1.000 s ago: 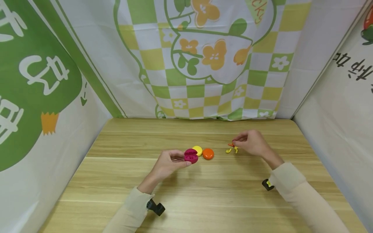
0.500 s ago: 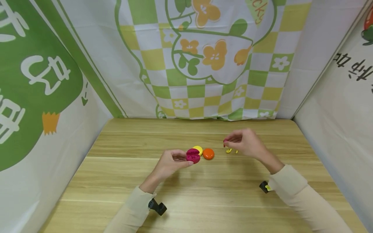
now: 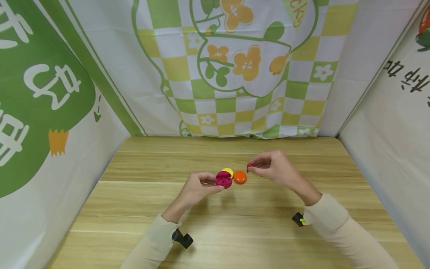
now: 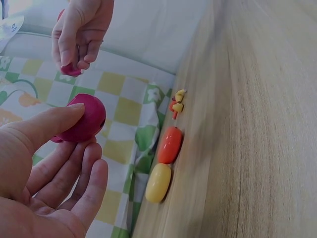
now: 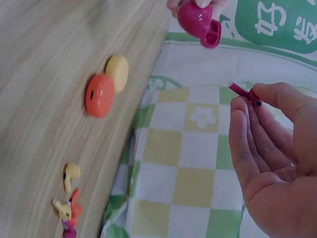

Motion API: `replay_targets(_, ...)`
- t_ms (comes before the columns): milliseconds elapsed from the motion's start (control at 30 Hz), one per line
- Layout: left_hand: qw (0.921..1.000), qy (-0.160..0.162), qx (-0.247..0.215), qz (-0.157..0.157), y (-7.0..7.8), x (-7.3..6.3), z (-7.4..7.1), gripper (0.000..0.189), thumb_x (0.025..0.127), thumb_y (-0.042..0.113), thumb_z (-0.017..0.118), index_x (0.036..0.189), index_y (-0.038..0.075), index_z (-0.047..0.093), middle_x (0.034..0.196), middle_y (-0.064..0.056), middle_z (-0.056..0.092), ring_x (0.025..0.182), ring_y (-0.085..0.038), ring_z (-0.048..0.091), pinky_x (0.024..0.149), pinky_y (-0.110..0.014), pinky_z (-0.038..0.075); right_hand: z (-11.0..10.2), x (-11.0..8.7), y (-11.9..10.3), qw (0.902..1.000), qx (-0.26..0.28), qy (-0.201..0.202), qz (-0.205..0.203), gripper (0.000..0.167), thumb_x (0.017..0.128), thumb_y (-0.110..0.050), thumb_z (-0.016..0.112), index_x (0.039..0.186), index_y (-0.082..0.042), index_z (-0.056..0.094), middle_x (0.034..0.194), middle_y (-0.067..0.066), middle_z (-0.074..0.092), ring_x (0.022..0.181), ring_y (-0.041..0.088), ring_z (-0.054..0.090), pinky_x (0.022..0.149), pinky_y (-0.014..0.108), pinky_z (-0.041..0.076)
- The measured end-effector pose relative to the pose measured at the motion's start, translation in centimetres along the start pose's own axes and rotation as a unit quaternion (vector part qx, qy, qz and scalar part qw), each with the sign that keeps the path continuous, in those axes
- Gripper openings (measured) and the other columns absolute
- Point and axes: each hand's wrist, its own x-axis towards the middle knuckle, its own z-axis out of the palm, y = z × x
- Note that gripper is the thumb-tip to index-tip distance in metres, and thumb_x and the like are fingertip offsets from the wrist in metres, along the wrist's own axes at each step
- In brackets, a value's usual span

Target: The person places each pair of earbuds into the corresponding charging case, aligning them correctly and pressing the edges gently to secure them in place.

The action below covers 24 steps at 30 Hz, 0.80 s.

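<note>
In the head view my left hand (image 3: 196, 189) holds a magenta earbud case (image 3: 224, 182) above the table, thumb in front, its lid raised. To its right, my right hand (image 3: 278, 169) pinches a magenta earbud (image 3: 249, 167) between thumb and fingertips, apart from the case. The earbud's stem (image 5: 238, 88) sticks out past the fingers in the right wrist view. Just beyond the magenta case lie an orange case (image 3: 240, 177) and a yellow case (image 3: 228, 172), both with lids down.
Loose earbuds lie on the table in the right wrist view: a yellow earbud (image 5: 72, 171), another yellow one (image 5: 64, 211), something orange (image 5: 77, 209) and a magenta piece (image 5: 69, 230). The head view has them hidden behind my right hand. A patterned cloth (image 3: 242, 112) hangs behind the wooden table (image 3: 235, 231).
My right hand has lifted the magenta earbud from the loose earbuds and carried it left toward the case. My left hand has shifted slightly right with the open case.
</note>
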Motion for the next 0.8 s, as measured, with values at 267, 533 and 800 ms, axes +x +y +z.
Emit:
replay_targets(267, 1.0, 0.001, -0.003, 0.002, 0.3, -0.1, 0.1, 0.027, 0.087, 0.012, 0.088, 0.108, -0.002, 0.077, 0.107, -0.014, 0.078, 0.089, -0.015, 0.074, 0.083, -0.024, 0.064, 2.0, 0.2, -0.8, 0.9985, 0.039, -0.011, -0.038, 0.011, 0.092, -0.011, 0.083, 0.103, -0.008, 0.082, 0.099, 0.007, 0.082, 0.086, 0.012, 0.077, 0.075, 0.022, 0.065)
replay_targets(533, 0.9998, -0.002, -0.013, 0.013, 0.5, -0.2, 0.1, 0.025, 0.087, 0.01, 0.087, 0.108, 0.0, 0.078, 0.107, -0.012, 0.078, 0.092, -0.016, 0.074, 0.085, -0.025, 0.064, 3.6, 0.4, -1.4, 0.9954, 0.088, -0.028, -0.024, 0.015, 0.092, -0.012, 0.083, 0.107, -0.007, 0.081, 0.099, 0.009, 0.082, 0.088, 0.026, 0.08, 0.075, 0.024, 0.065)
replay_targets(800, 0.9996, -0.009, -0.02, 0.018, 0.5, -0.2, 0.2, 0.026, 0.088, 0.01, 0.087, 0.109, -0.001, 0.078, 0.106, -0.011, 0.079, 0.09, -0.016, 0.074, 0.086, -0.026, 0.065, 4.8, 0.6, -1.4, 0.9946, 0.095, -0.014, -0.039, 0.014, 0.092, -0.012, 0.084, 0.105, -0.007, 0.082, 0.099, 0.01, 0.082, 0.085, 0.016, 0.078, 0.074, 0.026, 0.066)
